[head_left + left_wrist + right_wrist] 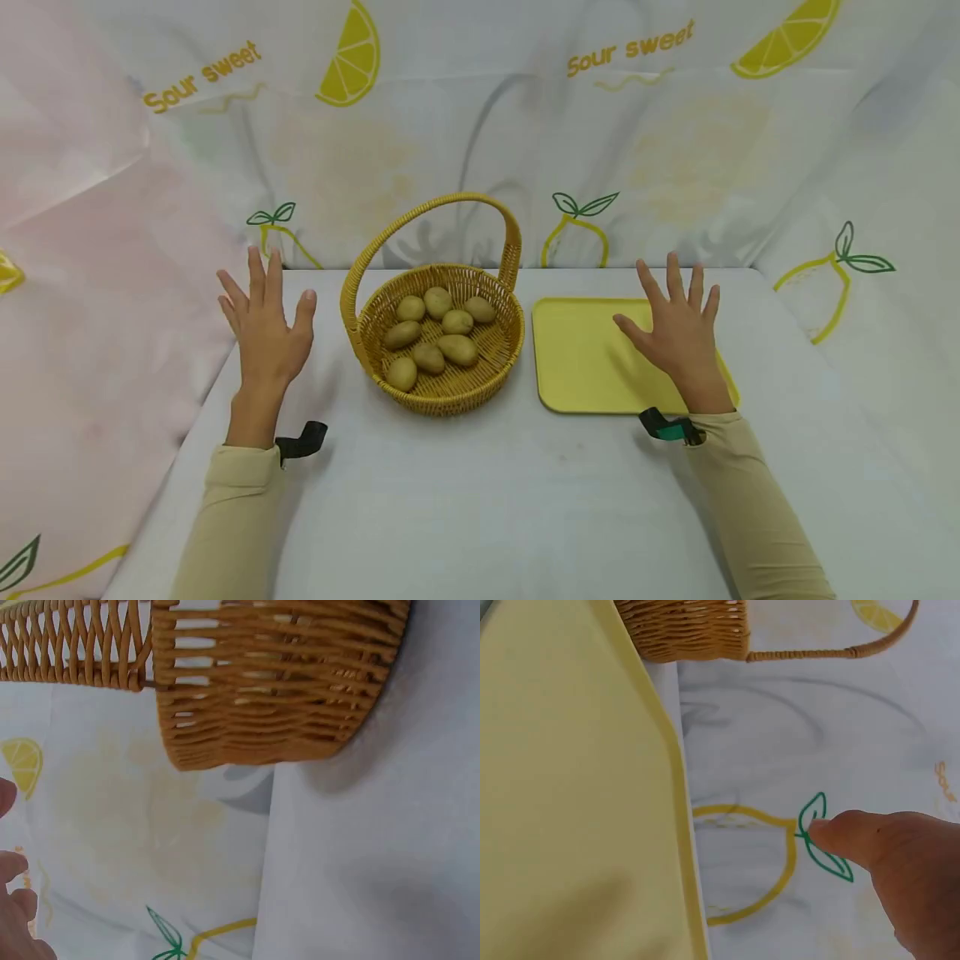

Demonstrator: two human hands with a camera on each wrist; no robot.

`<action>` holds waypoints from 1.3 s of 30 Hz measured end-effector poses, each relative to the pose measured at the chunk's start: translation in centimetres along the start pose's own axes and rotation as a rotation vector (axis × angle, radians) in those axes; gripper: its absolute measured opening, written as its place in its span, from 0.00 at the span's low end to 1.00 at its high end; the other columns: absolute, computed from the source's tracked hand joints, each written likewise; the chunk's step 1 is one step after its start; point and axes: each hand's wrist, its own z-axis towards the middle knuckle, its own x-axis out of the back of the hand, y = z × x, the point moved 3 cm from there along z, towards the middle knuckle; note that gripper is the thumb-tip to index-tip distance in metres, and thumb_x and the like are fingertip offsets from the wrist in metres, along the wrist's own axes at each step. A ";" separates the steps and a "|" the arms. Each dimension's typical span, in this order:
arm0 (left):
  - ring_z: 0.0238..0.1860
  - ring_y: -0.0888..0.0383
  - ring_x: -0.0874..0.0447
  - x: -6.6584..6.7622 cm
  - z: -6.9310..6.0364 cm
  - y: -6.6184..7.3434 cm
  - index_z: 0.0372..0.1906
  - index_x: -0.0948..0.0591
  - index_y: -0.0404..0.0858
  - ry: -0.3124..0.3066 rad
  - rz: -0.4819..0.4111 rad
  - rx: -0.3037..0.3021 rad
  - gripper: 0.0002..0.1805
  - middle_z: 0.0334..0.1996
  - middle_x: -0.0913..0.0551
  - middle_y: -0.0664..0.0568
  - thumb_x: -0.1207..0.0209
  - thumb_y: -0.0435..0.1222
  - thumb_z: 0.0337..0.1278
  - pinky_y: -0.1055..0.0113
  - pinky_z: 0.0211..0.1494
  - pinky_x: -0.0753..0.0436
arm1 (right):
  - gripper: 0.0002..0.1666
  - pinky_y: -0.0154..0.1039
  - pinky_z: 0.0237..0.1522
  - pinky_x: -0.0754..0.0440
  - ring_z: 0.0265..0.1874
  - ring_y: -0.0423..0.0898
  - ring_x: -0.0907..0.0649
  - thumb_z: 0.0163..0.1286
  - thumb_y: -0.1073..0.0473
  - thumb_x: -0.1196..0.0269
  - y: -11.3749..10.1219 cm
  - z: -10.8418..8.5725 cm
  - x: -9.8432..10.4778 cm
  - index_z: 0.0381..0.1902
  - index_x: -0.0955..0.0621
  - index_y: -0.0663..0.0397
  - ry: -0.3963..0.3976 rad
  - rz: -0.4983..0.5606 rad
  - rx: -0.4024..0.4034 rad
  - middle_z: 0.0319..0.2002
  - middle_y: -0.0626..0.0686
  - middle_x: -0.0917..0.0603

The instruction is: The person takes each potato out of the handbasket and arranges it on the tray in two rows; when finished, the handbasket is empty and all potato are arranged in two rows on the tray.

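Note:
A round wicker basket (442,405) with a tall handle stands mid-table in the head view, holding several potatoes (458,349). To its left the left hand (266,337) is held up with fingers spread, touching nothing. The right hand (681,337), also spread and holding nothing, hovers over the right part of a yellow tray (585,358). In the left wrist view the basket (262,697) fills the top and parts of the hand (19,915) show at the left edge. The right wrist view shows the tray (577,780) and the right hand (922,877).
A white cloth covers the table (480,508). Behind it hangs a pale curtain (465,108) printed with lemons and lettering, which also runs down both sides. Black wrist mounts (302,440) are strapped at both sleeves.

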 end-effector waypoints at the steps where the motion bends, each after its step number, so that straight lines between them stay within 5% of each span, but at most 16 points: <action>1: 0.80 0.45 0.82 0.0 -0.3 0.0 0.85 0.49 0.45 -0.004 -0.061 0.008 0.39 0.84 0.62 0.57 0.53 0.53 0.79 0.42 0.78 0.77 | 0.50 0.77 0.72 0.67 0.78 0.73 0.62 0.74 0.39 0.35 -0.2 0.0 -0.1 0.84 0.43 0.45 -0.004 0.014 0.007 0.82 0.66 0.55; 6: 0.82 0.55 0.61 -0.5 -2.0 0.7 0.85 0.46 0.51 -0.062 -0.353 0.025 0.35 0.83 0.50 0.58 0.50 0.47 0.82 0.50 0.83 0.56 | 0.46 0.80 0.71 0.56 0.76 0.77 0.53 0.75 0.45 0.34 -1.4 0.3 -0.3 0.82 0.38 0.53 -0.024 0.172 0.049 0.81 0.68 0.49; 9: 0.80 0.52 0.46 -1.0 -2.9 1.3 0.84 0.41 0.46 -0.088 -0.562 0.005 0.31 0.81 0.41 0.53 0.51 0.41 0.83 0.60 0.80 0.40 | 0.43 0.80 0.69 0.49 0.75 0.78 0.48 0.74 0.49 0.33 -2.3 0.7 -0.4 0.80 0.35 0.57 -0.030 0.276 0.084 0.79 0.70 0.44; 12: 0.76 0.46 0.37 -1.8 -3.9 2.2 0.81 0.37 0.38 -0.128 -0.770 -0.048 0.28 0.77 0.34 0.45 0.53 0.34 0.82 0.66 0.74 0.31 | 0.40 0.77 0.70 0.45 0.75 0.76 0.43 0.75 0.53 0.32 -3.2 1.1 -0.5 0.78 0.32 0.60 -0.038 0.349 0.119 0.78 0.70 0.41; 15: 0.73 0.37 0.34 -2.8 -4.9 3.1 0.78 0.35 0.33 -0.164 -0.898 -0.145 0.29 0.73 0.31 0.34 0.49 0.27 0.77 0.62 0.73 0.29 | 0.38 0.73 0.72 0.42 0.75 0.69 0.39 0.74 0.56 0.32 -4.4 1.5 -0.7 0.77 0.31 0.59 -0.048 0.411 0.150 0.77 0.66 0.36; 19: 0.69 0.36 0.28 -4.1 -5.8 3.6 0.76 0.32 0.34 -0.146 -0.896 -0.218 0.33 0.67 0.26 0.31 0.41 0.20 0.68 0.56 0.72 0.27 | 0.36 0.66 0.72 0.36 0.74 0.63 0.33 0.74 0.57 0.31 -6.1 1.9 -0.8 0.76 0.28 0.58 -0.052 0.449 0.194 0.74 0.62 0.30; 25: 0.62 0.48 0.20 -5.3 -6.7 3.6 0.72 0.27 0.32 -0.028 -0.810 -0.189 0.34 0.59 0.18 0.35 0.37 0.14 0.60 0.58 0.67 0.21 | 0.35 0.61 0.67 0.26 0.72 0.60 0.29 0.74 0.59 0.31 -7.9 2.4 -1.1 0.74 0.27 0.61 -0.095 0.493 0.246 0.72 0.61 0.26; 32: 0.57 0.46 0.17 -4.2 -7.1 5.4 0.65 0.28 0.19 0.075 -0.772 -0.218 0.31 0.53 0.18 0.28 0.38 0.09 0.54 0.57 0.63 0.19 | 0.33 0.59 0.60 0.21 0.69 0.59 0.26 0.75 0.58 0.32 -10.3 2.9 -1.8 0.73 0.26 0.61 -0.172 0.524 0.291 0.71 0.61 0.25; 39: 0.51 0.42 0.16 -3.3 -7.5 6.6 0.56 0.21 0.19 0.119 -0.622 -0.174 0.21 0.46 0.14 0.31 0.33 0.15 0.57 0.67 0.65 0.22 | 0.30 0.60 0.58 0.19 0.66 0.60 0.23 0.73 0.59 0.31 -12.9 3.8 -2.0 0.69 0.23 0.65 -0.206 0.539 0.359 0.68 0.62 0.23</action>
